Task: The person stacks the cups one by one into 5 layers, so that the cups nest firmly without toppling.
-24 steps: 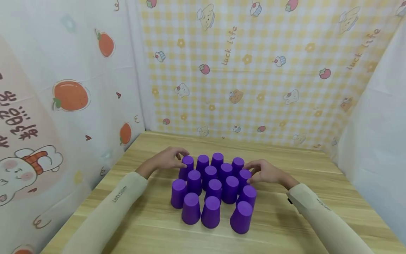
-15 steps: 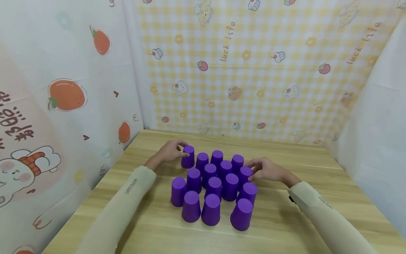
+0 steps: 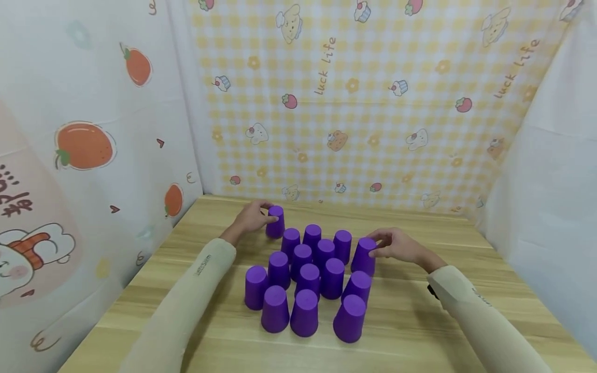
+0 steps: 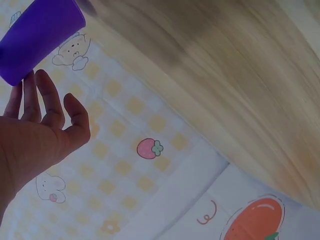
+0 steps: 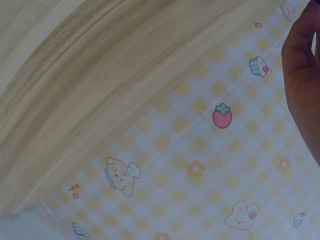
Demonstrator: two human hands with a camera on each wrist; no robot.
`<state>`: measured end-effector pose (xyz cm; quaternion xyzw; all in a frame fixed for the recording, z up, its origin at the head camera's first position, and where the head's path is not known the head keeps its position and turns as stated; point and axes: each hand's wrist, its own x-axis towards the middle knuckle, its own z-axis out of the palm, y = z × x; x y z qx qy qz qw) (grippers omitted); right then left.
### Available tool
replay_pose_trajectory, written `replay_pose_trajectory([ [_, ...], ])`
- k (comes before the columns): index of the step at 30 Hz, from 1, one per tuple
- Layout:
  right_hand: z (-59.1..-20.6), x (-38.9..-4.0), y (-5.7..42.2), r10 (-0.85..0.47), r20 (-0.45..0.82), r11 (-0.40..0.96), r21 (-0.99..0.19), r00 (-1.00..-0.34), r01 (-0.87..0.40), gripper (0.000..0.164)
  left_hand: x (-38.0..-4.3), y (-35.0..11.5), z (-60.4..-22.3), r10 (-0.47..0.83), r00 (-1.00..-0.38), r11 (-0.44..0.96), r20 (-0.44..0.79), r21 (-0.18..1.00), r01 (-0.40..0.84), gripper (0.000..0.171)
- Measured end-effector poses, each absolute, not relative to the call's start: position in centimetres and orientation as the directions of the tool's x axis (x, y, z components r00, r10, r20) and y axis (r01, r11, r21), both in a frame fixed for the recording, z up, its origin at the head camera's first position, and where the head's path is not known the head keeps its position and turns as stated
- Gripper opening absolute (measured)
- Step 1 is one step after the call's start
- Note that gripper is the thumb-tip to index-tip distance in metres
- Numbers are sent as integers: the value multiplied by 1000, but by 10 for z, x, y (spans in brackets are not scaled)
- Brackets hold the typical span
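Your left hand [image 3: 253,216] pinches the back-left cup [image 3: 275,224], your right hand [image 3: 396,245] the rightmost cup [image 3: 363,257], apparently to space them out, which likely calls for releasing both upright next.

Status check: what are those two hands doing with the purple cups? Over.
Left hand holds the farthest cup. Right hand holds the rightmost cup. Other cups stand close together, upside down, possibly easy to bump.
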<state>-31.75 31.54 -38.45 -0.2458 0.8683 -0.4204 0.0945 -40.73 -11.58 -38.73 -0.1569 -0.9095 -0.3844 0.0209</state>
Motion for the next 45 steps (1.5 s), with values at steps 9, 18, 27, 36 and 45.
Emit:
replay_pose_trajectory([
  [9,-387,-323,314,-424,70,570,-754,-903,-327,41,-421,-108,-389,247,-956,664,158,691,286,48],
  [18,-384,-333,310,-333,71,596,-757,-940,-268,46,-430,-104,-394,223,-964,682,146,684,261,51],
  [27,-386,-348,307,-248,57,601,-774,-967,-200,57,-438,-101,-400,219,-965,676,142,691,255,52],
  [36,-390,-369,290,-220,89,544,-816,-971,-198,54,-434,-112,-401,228,-968,647,103,727,230,68],
  [45,-388,-382,283,-166,104,535,-826,-981,-178,54,-409,-108,-385,357,-916,562,182,741,366,59],
])
